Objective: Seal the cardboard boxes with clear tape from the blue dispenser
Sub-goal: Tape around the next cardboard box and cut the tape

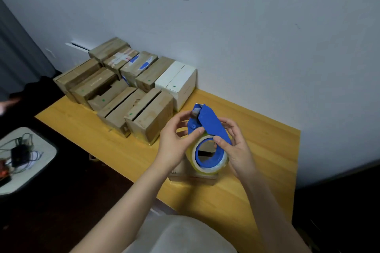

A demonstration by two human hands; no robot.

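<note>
I hold the blue dispenser (207, 123) with its roll of clear tape (207, 165) above the yellow table, between both hands. My left hand (174, 146) grips the dispenser's left side, thumb near the hinge and fingertips up at the metal cutter end. My right hand (236, 146) holds the right side, thumb on the roll's blue core. A small cardboard box (181, 172) lies on the table beneath the dispenser, mostly hidden. Several brown cardboard boxes (148, 117) stand packed together at the table's far left.
A white box (178, 82) stands against the wall beside the brown ones. The yellow table (267, 150) ends in a front edge on the left. A stool with cables (20, 156) sits lower left. A pale cloth (181, 234) covers my lap.
</note>
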